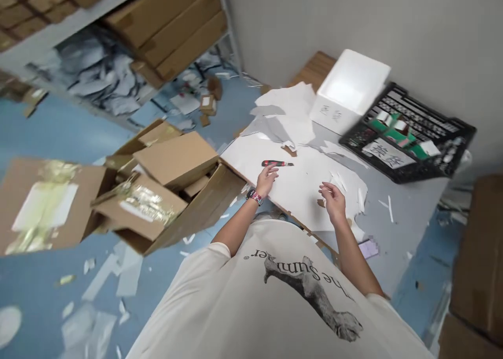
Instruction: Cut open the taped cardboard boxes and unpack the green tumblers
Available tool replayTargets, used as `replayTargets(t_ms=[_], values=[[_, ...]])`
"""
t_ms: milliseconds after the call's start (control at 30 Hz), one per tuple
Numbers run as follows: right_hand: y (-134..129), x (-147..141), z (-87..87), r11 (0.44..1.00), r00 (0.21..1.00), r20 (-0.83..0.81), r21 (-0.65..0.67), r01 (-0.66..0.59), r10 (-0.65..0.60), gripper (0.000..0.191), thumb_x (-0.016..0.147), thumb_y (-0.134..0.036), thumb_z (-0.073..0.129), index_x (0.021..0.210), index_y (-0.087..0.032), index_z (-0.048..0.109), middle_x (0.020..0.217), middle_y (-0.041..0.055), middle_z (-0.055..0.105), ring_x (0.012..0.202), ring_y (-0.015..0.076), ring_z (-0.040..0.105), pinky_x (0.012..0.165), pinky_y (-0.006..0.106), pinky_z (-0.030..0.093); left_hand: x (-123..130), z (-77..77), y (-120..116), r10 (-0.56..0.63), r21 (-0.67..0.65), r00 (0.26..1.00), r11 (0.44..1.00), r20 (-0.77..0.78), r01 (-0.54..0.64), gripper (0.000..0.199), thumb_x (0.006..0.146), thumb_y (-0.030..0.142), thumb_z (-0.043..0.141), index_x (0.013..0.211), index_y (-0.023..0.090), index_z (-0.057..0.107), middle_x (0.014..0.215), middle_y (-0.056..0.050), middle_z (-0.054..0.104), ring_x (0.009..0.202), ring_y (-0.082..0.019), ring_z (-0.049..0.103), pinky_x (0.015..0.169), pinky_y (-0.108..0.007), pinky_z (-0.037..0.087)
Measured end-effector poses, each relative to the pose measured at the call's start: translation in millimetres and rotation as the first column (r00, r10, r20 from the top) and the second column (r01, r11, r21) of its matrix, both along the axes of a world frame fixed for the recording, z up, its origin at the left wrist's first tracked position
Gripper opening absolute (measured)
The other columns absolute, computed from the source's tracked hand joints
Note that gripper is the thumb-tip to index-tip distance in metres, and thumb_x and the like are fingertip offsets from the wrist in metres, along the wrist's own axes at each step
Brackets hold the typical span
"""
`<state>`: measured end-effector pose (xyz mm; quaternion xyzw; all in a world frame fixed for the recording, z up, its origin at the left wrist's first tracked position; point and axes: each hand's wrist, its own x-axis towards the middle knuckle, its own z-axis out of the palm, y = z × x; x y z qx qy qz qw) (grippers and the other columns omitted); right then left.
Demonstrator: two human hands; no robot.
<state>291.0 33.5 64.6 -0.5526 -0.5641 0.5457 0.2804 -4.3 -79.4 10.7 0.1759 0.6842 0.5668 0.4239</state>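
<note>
My left hand [268, 180], with a watch and a patterned band at the wrist, is over the near edge of the table [408, 233]. Its fingers are apart, just below a red and black utility knife [277, 163] lying on white paper [298, 191]. Farther right, my right hand [334, 200] hovers over the same paper with fingers loosely curled and spread, nothing in them. A small brown scrap [321, 203] is beside it. Another torn brown piece [290, 150] lies beyond the knife.
At the table's back stand a white foam box [353, 84] and a tilted black crate [428, 133] with green items. A phone [368, 248] rests near my right forearm. Opened cardboard boxes [212, 202] sit at the left; paper scraps litter the blue floor [157, 301].
</note>
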Motion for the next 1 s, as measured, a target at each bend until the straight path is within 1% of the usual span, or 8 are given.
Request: replayTargets(t_ms=[200, 400, 567, 667, 767, 867, 933, 1000], values=[[7, -91, -0.8, 0.915, 0.915, -0.020, -0.008, -0.404, 0.403, 0.055, 0.087, -0.063, 0.083, 0.126, -0.025, 0.084, 0.126, 0.0140, 0.087, 0.115, 0.0333, 0.083, 0.117, 0.058, 0.061, -43, 18.7, -116, 0.381, 0.033, 0.923, 0.924, -0.042, -0.380, 0.064, 0.099, 0.046, 0.079, 0.155, 0.017, 0.071, 0.153, -0.024, 0.079, 0.114, -0.028, 0.084, 0.100, -0.044, 0.067], [-39, -201, -1.4, 0.743, 0.742, -0.081, -0.018, -0.669, 0.666, 0.055, 0.082, -0.067, 0.086, 0.118, -0.026, 0.086, 0.118, 0.0127, 0.088, 0.112, 0.0333, 0.081, 0.113, 0.056, 0.063, -93, 43.7, -231, 0.623, 0.094, 0.747, 0.779, -0.231, -0.620, 0.060, 0.098, 0.055, 0.082, 0.147, 0.019, 0.075, 0.147, -0.021, 0.082, 0.126, -0.031, 0.083, 0.115, -0.050, 0.066], [-84, -299, 2.4, 0.549, 0.550, -0.080, -0.033, -0.835, 0.832, 0.039, 0.081, -0.056, 0.089, 0.110, -0.030, 0.088, 0.107, 0.0062, 0.088, 0.098, 0.0286, 0.079, 0.106, 0.052, 0.066, -158, 94.5, -264, 0.595, 0.180, 0.681, 0.794, -0.427, -0.581, 0.060, 0.099, 0.050, 0.085, 0.152, 0.022, 0.076, 0.155, -0.020, 0.079, 0.145, -0.035, 0.075, 0.134, -0.058, 0.055], [-112, -369, 11.8, 0.487, 0.485, -0.070, 0.012, -0.873, 0.872, 0.034, 0.084, -0.050, 0.089, 0.110, -0.029, 0.089, 0.106, 0.0062, 0.088, 0.101, 0.0287, 0.081, 0.109, 0.052, 0.065, -205, 139.3, -296, 0.593, 0.238, 0.504, 0.763, -0.627, -0.601, 0.062, 0.097, 0.044, 0.087, 0.155, 0.024, 0.076, 0.163, -0.017, 0.074, 0.158, -0.039, 0.066, 0.144, -0.059, 0.043], [-154, -458, 33.1, 0.394, 0.387, -0.080, 0.106, -0.913, 0.918, 0.032, 0.090, -0.049, 0.086, 0.115, -0.029, 0.090, 0.117, 0.0078, 0.090, 0.112, 0.0302, 0.083, 0.118, 0.053, 0.063, -243, 176.1, -363, 0.599, 0.296, 0.119, 0.546, -0.792, -0.784, 0.068, 0.097, 0.038, 0.083, 0.162, 0.022, 0.068, 0.176, -0.016, 0.064, 0.173, -0.038, 0.051, 0.151, -0.055, 0.031], [-220, -561, 65.8, 0.207, 0.194, -0.082, 0.212, -0.955, 0.978, 0.042, 0.098, -0.051, 0.083, 0.134, -0.028, 0.088, 0.137, 0.0097, 0.088, 0.130, 0.0329, 0.080, 0.126, 0.054, 0.059, -270, 191.6, -446, 0.520, 0.396, -0.290, 0.103, -0.803, -0.912, 0.082, 0.096, 0.028, 0.073, 0.174, 0.016, 0.050, 0.186, -0.019, 0.052, 0.179, -0.034, 0.041, 0.152, -0.056, 0.025], [-270, -624, 87.5, 0.117, 0.101, -0.071, 0.283, -0.952, 0.992, 0.052, 0.103, -0.051, 0.080, 0.149, -0.029, 0.083, 0.151, 0.0082, 0.084, 0.146, 0.0341, 0.073, 0.135, 0.054, 0.051, -284, 191.7, -490, 0.588, 0.306, -0.335, -0.152, -0.736, -0.940, 0.083, 0.102, 0.028, 0.062, 0.181, 0.018, 0.039, 0.196, -0.018, 0.039, 0.183, -0.028, 0.036, 0.151, -0.053, 0.027], [-316, -673, 101.8, 0.068, 0.051, -0.066, 0.304, -0.950, 0.997, 0.055, 0.105, -0.053, 0.080, 0.156, -0.033, 0.079, 0.155, 0.0027, 0.082, 0.157, 0.0335, 0.066, 0.143, 0.054, 0.042, -297, 188.4, -513, 0.820, 0.100, -0.190, -0.161, -0.540, -0.982, 0.071, 0.112, 0.038, 0.045, 0.182, 0.024, 0.040, 0.195, -0.013, 0.043, 0.179, -0.026, 0.045, 0.145, -0.053, 0.041]])
